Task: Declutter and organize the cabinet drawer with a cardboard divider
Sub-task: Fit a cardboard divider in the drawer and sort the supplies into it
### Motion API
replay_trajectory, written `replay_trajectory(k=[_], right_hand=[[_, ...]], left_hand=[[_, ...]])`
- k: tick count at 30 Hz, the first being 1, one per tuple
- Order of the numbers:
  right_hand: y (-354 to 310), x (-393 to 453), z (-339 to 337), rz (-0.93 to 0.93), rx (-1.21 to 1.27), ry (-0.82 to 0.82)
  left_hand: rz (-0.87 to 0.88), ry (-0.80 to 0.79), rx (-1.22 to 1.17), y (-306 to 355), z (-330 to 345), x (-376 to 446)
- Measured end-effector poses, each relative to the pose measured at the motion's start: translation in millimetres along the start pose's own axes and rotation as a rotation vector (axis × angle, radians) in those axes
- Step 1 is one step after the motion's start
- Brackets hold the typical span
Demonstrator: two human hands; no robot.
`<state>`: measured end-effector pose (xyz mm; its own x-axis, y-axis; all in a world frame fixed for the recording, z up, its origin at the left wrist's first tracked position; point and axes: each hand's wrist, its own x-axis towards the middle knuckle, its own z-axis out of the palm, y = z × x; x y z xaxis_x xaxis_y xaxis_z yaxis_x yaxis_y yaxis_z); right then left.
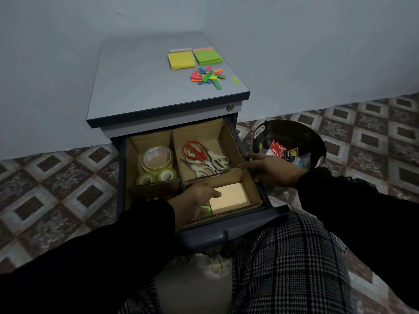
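The open drawer (229, 232) holds a cardboard divider (175, 155) with four compartments. Tape rolls (156, 158) fill the far left one, and scissors (205, 156) with red and cream handles lie in the far right one. In the near right compartment rests a pale orange sticky-note pad (231, 197) with a green pad (206, 210) beside it. My left hand (195, 198) reaches into that compartment, fingers on the orange pad's left edge. My right hand (272, 169) rests on the drawer's right rim, fingers spread over the edge.
On the cabinet top (136, 82) lie a yellow pad (181, 60), a green pad (207, 55) and a heap of coloured paper strips (208, 77). A dark bin (290, 143) with packets stands on the tiled floor to the right. My checked-trousered knees sit under the drawer.
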<state>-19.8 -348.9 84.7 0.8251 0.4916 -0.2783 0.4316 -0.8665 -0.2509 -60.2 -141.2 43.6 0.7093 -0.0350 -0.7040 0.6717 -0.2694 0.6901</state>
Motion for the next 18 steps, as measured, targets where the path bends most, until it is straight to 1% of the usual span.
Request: replay_trajectory(k=[5,9,14,16,18], right_hand=[[-1,-1,-1,-0.006,0.009,-0.004],[-1,-1,-2,-0.004,0.032,-0.018],[-2,-1,-6,0.006,0.018,-0.04],[-2,1,-12,0.018,-0.011,-0.03],[-3,4,-22,0.039,-0.033,-0.007]], left_hand=[[-0.006,-0.017,-0.023,5,-3,-1],[-0.031,-0.061,-0.048,5,-2,-3],[-0.091,-0.101,-0.029,14,-7,-10],[-0.073,-0.129,0.001,26,-14,-13],[-0.017,-0.163,0.014,41,-22,-18]])
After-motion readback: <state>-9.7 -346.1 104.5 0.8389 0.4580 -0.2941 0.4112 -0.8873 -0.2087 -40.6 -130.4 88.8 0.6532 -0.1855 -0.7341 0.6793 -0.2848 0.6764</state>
